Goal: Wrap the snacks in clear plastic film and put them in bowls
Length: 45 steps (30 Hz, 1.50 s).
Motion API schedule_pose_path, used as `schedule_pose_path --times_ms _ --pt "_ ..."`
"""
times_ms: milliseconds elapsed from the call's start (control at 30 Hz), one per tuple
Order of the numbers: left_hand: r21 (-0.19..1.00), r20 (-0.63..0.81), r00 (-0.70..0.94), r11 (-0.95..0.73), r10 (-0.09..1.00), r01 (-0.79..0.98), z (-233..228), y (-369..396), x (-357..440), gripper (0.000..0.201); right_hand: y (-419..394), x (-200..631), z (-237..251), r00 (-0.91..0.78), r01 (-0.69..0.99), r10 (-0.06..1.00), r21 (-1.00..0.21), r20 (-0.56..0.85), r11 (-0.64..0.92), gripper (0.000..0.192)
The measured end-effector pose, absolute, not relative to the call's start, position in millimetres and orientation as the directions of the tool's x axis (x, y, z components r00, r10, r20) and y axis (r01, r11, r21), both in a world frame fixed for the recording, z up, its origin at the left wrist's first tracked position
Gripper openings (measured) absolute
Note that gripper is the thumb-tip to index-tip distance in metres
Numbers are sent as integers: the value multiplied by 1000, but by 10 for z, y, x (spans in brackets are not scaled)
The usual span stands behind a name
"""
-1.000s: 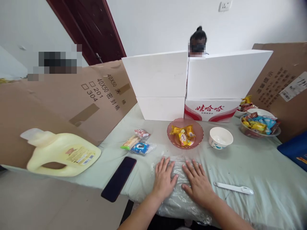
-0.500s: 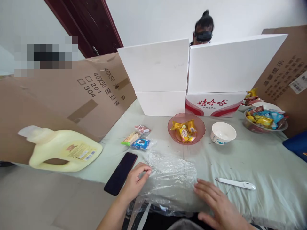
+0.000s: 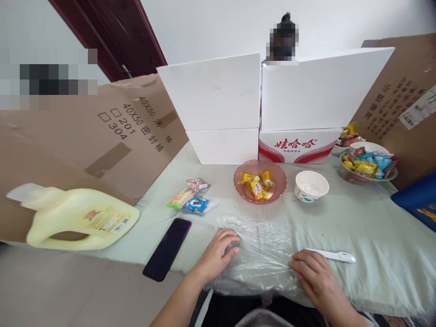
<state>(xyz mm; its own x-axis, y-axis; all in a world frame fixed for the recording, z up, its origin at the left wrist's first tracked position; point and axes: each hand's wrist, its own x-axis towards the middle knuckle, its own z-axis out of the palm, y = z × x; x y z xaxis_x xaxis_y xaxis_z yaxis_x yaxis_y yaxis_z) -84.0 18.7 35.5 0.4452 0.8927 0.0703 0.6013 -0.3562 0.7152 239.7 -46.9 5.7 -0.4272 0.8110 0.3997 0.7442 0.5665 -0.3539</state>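
Note:
A clear plastic bag (image 3: 262, 254) lies crinkled and flat near the table's front edge, with creases running across it between my hands. My left hand (image 3: 218, 254) rests at its left side, fingers loosely bent over the film and thumb apart from them. At the bag's right edge, my right hand (image 3: 315, 277) has its fingers closed on the film. Just beyond the right fingers lies a white folding knife or cutter (image 3: 335, 255), partly covered by that hand. To the left of my left hand is a dark phone (image 3: 166, 250).
Small snack packets (image 3: 195, 204) lie behind the phone. A pink glass bowl (image 3: 281, 193) holds yellow-wrapped snacks, beside a white paper bowl (image 3: 311, 186). A yellow jug (image 3: 85, 200) lies left. White boxes (image 3: 211, 104) stand behind; a filled bowl (image 3: 366, 179) is right. Two people's heads are blurred.
Both hands and the plastic bag have shifted to the right, the bag's edge nearing the white cutter. My right fingers have curled more onto the film. The view has turned slightly.

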Motion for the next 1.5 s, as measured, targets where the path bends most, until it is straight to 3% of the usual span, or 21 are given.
schedule_pose_path --times_ms 167,333,467,600,667,733,833,900,1000,1100,1200,1367,1500 --pt "835 85 417 -293 905 465 355 190 -949 18 -457 2602 -42 -338 789 828 -344 449 509 23" --pt "766 162 501 -428 850 479 488 30 -1139 8 -518 2563 -50 -378 797 828 -309 414 518 35" --pt "633 121 583 -515 804 578 469 -248 -1380 26 -565 2619 -56 -399 802 836 -299 377 517 39" --pt "347 194 611 -636 768 689 271 -503 -1547 58 -566 2637 -72 -434 791 823 -284 366 543 35" --pt "243 231 640 -681 733 691 175 -564 -1557 59 -544 2618 -60 -450 781 817 -286 360 556 32" --pt "257 258 639 -689 724 677 128 -571 -1528 46 -518 2594 -28 -468 759 810 -310 352 573 27" --pt "497 287 564 -623 775 604 161 -506 -1456 21 -495 2566 38 -486 702 807 -401 335 589 21" --pt "666 272 463 -512 844 542 222 -431 -1407 16 -496 2551 66 -463 661 831 -505 308 555 21" --pt "771 214 246 -318 945 551 296 -275 -1317 17 -501 2510 48 -348 634 917 -671 195 384 23" --pt "750 164 66 -168 984 640 297 -67 -1188 20 -478 2441 -26 -185 628 982 -766 29 141 29" --pt "669 110 -8 -68 994 740 235 130 -1050 27 -428 2380 -86 -32 655 997 -755 -77 -37 42" --pt "542 27 -37 16 999 841 144 270 -899 29 -387 2345 -83 71 746 997 -664 9 -47 57" --pt "398 -2 -55 52 998 916 171 286 -837 14 -388 2325 -101 93 819 984 -574 150 10 48"
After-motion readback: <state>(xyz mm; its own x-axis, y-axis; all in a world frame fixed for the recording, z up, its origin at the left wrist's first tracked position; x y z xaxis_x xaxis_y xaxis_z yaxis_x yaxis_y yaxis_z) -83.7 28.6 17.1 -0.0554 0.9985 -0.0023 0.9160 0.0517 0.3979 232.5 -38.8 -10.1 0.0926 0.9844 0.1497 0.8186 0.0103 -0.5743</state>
